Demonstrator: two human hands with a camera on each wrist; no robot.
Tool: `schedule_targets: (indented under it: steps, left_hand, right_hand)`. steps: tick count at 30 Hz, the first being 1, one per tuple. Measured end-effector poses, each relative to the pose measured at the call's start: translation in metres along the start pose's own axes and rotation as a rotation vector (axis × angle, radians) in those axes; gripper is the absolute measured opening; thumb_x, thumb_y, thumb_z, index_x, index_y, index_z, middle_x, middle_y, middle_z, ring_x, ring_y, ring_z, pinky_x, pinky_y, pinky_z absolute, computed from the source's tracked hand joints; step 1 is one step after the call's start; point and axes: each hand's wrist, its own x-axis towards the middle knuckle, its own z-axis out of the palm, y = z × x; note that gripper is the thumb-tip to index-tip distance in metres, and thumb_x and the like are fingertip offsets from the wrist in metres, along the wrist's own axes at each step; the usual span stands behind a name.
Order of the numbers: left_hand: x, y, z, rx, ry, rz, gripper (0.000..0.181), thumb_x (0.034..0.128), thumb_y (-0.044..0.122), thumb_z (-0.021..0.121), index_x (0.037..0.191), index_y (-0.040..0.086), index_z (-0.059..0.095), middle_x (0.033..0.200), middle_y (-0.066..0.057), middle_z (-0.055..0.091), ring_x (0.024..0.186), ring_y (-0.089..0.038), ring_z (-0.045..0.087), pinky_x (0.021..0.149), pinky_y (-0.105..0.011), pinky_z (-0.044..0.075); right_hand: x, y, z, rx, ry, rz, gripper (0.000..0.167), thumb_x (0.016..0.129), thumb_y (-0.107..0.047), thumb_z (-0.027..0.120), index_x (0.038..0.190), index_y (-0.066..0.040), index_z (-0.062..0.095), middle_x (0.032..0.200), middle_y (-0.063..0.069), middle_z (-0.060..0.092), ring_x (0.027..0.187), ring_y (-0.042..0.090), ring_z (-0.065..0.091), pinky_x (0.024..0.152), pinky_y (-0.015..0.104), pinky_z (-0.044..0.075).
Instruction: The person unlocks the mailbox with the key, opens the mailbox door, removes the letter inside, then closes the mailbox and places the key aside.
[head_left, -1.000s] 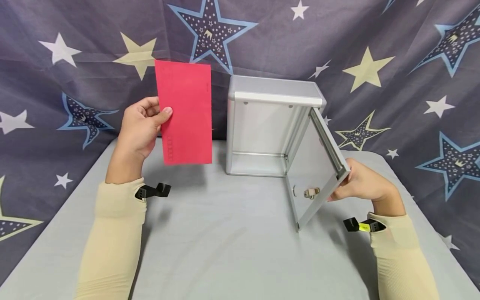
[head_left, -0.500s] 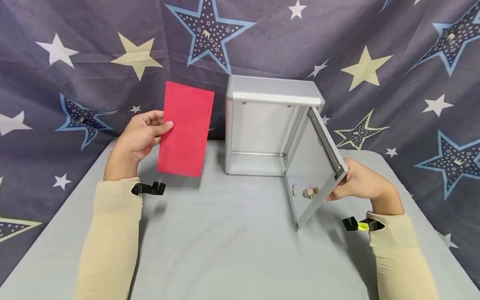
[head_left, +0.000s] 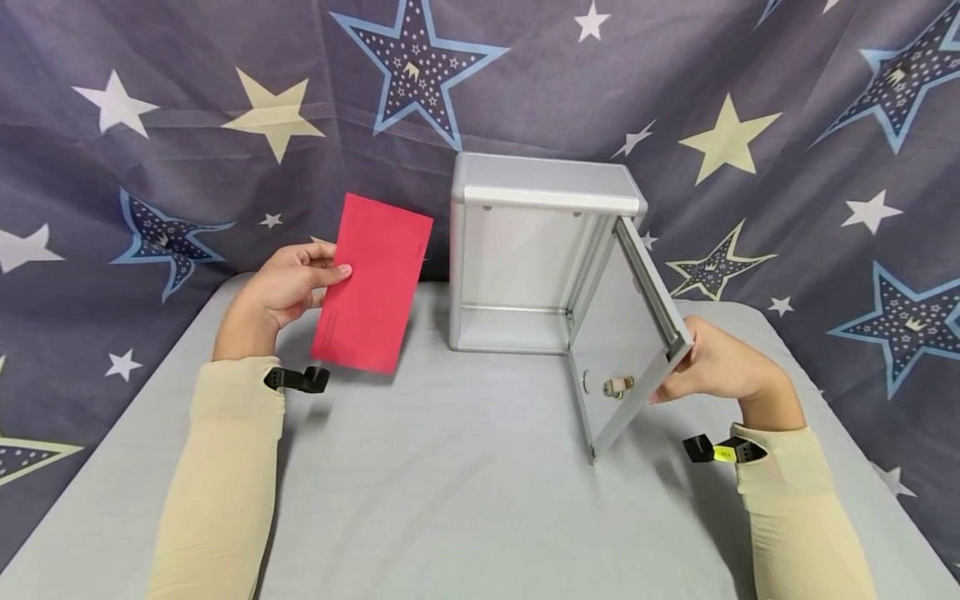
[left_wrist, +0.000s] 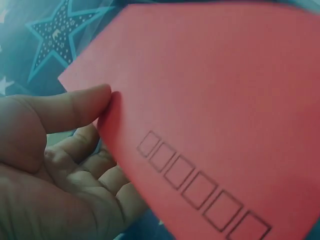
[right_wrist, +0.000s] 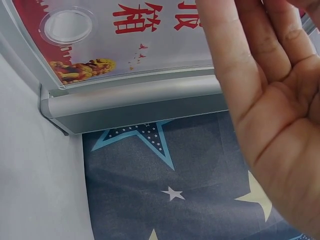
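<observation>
The box (head_left: 517,254) is opened; at its nine o'clock, my left hand (head_left: 287,287) pinches the envelope (head_left: 377,287), not yet inside; my right hand's (head_left: 726,364) grip, I cannot tell.

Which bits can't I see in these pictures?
Red writing: in the right wrist view, the top edge and fingers cut some off.
Right hand: in the head view, the grey box's open door hides some fingers.
Red envelope: its other side faces away in the head and left wrist views.
</observation>
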Motion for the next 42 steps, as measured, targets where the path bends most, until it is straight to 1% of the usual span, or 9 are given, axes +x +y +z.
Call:
schedule_targets:
  steps: [3, 8, 14, 20, 27, 31, 34, 39, 42]
  left_hand:
    - [0.002, -0.003, -0.004, -0.023, -0.021, -0.034, 0.014, 0.0986, 0.008, 0.068, 0.112, 0.013, 0.064, 0.094, 0.005, 0.069, 0.087, -0.011, 0.067, 0.075, -0.032, 0.059]
    - [0.005, -0.009, -0.010, -0.027, -0.022, -0.082, 0.012, 0.0983, 0.008, 0.069, 0.108, 0.014, 0.064, 0.092, 0.006, 0.069, 0.084, -0.012, 0.067, 0.074, -0.032, 0.058]
    - [0.009, -0.017, -0.012, -0.028, -0.032, -0.131, 0.013, 0.0985, 0.009, 0.069, 0.108, 0.014, 0.062, 0.090, 0.007, 0.070, 0.081, -0.013, 0.067, 0.074, -0.032, 0.059]
    - [0.013, -0.024, -0.007, 0.045, -0.041, -0.159, 0.024, 0.0994, 0.008, 0.067, 0.120, 0.006, 0.055, 0.091, 0.007, 0.069, 0.082, -0.012, 0.067, 0.076, -0.030, 0.058]
    - [0.014, -0.027, -0.003, 0.179, -0.022, -0.161, 0.036, 0.0982, 0.009, 0.068, 0.129, 0.000, 0.051, 0.091, 0.007, 0.066, 0.082, -0.010, 0.065, 0.077, -0.028, 0.058]
    - [0.014, -0.028, -0.002, 0.263, -0.014, -0.169, 0.042, 0.0957, 0.007, 0.071, 0.131, -0.003, 0.049, 0.095, 0.004, 0.064, 0.086, -0.010, 0.063, 0.080, -0.029, 0.059]
    - [0.015, -0.028, -0.001, 0.323, -0.011, -0.179, 0.046, 0.0947, 0.008, 0.072, 0.132, -0.005, 0.048, 0.097, 0.002, 0.065, 0.086, -0.010, 0.064, 0.080, -0.030, 0.060]
    - [0.017, -0.031, 0.000, 0.384, -0.028, -0.190, 0.055, 0.0939, 0.007, 0.073, 0.139, -0.008, 0.045, 0.099, 0.000, 0.065, 0.083, -0.008, 0.065, 0.077, -0.029, 0.061]
    - [0.020, -0.034, 0.000, 0.408, -0.029, -0.197, 0.056, 0.0930, 0.006, 0.074, 0.138, -0.011, 0.047, 0.100, -0.003, 0.064, 0.079, -0.007, 0.065, 0.075, -0.029, 0.062]
  right_hand:
    - [0.000, -0.001, 0.001, 0.011, 0.004, -0.001, 0.032, 0.072, 0.024, 0.074, 0.086, -0.005, 0.077, 0.073, -0.002, 0.069, 0.063, 0.006, 0.057, 0.051, 0.024, 0.052]
    - [0.000, -0.002, 0.001, 0.007, 0.011, 0.014, 0.031, 0.072, 0.023, 0.074, 0.083, -0.006, 0.076, 0.071, -0.003, 0.067, 0.061, 0.006, 0.054, 0.049, 0.025, 0.050]
    - [-0.001, 0.000, -0.001, -0.004, 0.010, 0.006, 0.031, 0.072, 0.022, 0.075, 0.084, -0.006, 0.076, 0.071, -0.002, 0.067, 0.062, 0.006, 0.054, 0.048, 0.024, 0.049]
    - [-0.001, 0.001, 0.000, 0.045, -0.018, 0.013, 0.033, 0.074, 0.025, 0.070, 0.089, -0.003, 0.077, 0.077, 0.005, 0.072, 0.068, 0.008, 0.062, 0.058, 0.024, 0.058]
    - [0.000, 0.000, 0.001, 0.018, 0.001, 0.011, 0.033, 0.072, 0.024, 0.074, 0.087, -0.005, 0.077, 0.077, -0.001, 0.072, 0.066, 0.006, 0.060, 0.056, 0.022, 0.055]
    - [0.002, -0.002, 0.001, 0.029, 0.001, 0.014, 0.032, 0.073, 0.024, 0.074, 0.087, -0.005, 0.077, 0.076, -0.001, 0.072, 0.066, 0.006, 0.059, 0.055, 0.022, 0.055]
    - [0.002, -0.002, 0.001, 0.038, -0.003, 0.012, 0.031, 0.073, 0.024, 0.073, 0.087, -0.004, 0.077, 0.077, 0.000, 0.072, 0.067, 0.007, 0.060, 0.056, 0.023, 0.056]
    - [0.002, 0.000, 0.001, 0.039, -0.004, 0.003, 0.031, 0.073, 0.024, 0.074, 0.087, -0.003, 0.077, 0.078, 0.001, 0.072, 0.067, 0.007, 0.061, 0.057, 0.023, 0.057]
    - [0.002, 0.000, 0.000, 0.036, -0.002, 0.000, 0.031, 0.073, 0.024, 0.074, 0.088, -0.004, 0.077, 0.077, 0.001, 0.073, 0.068, 0.006, 0.061, 0.056, 0.022, 0.056]
